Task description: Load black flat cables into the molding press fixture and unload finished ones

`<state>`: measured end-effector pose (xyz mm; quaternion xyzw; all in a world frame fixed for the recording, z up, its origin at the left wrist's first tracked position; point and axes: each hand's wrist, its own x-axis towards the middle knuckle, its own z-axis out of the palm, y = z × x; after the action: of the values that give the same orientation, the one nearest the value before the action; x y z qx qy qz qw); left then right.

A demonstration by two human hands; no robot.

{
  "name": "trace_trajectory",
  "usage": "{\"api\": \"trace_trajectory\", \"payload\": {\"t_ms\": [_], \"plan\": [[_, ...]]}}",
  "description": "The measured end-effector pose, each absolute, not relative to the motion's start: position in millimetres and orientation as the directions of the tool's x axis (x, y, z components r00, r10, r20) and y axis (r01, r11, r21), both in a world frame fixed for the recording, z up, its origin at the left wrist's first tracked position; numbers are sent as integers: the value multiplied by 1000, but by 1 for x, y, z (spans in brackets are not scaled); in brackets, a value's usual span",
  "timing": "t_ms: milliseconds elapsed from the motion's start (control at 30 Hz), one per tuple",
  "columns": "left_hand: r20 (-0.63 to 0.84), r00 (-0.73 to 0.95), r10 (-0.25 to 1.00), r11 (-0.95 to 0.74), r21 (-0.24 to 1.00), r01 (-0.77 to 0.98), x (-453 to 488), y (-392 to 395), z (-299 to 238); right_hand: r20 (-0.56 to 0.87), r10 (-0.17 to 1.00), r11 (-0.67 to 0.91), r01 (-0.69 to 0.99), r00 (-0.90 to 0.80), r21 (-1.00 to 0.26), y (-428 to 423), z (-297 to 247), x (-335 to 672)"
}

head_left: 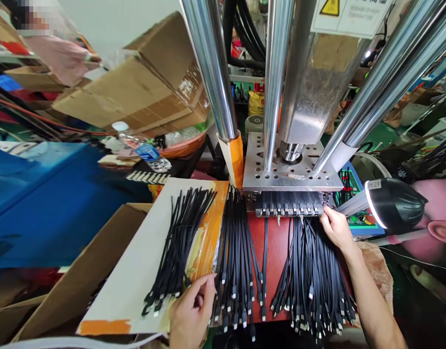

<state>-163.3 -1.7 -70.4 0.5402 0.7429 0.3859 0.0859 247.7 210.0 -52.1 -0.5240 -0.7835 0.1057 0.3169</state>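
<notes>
My right hand (337,227) is closed at the right end of a metal mould (259,212) under the press, its fingertips against it. A row of small metal plugs lies along the mould's front edge. One black cable (265,252) hangs alone from the mould's left part. Just below my right hand a thick bunch of black cables (310,271) fans out on the red table. My left hand (194,310) is closed, thumb and forefinger together; what they pinch, if anything, I cannot make out. It is between a bunch of black cables (186,232) on a white board and another bunch of cables (237,261).
The press plate (292,182) and its steel columns (212,68) stand over the mould. A black lamp (397,203) and a pink fan (439,223) are at right. The white board (135,271), cardboard boxes (135,92) and a water bottle (146,150) are at left. A person (55,53) is behind.
</notes>
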Motion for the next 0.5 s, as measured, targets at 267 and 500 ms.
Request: {"api": "trace_trajectory", "payload": {"t_ms": [267,500], "plan": [[241,-397,885,122,704,699,-165,-3,-71,378,894,419,752,-242,-509,210,-52,248],[244,-395,886,114,711,693,-164,-3,-69,372,897,414,753,-240,-512,211,-53,249]]}}
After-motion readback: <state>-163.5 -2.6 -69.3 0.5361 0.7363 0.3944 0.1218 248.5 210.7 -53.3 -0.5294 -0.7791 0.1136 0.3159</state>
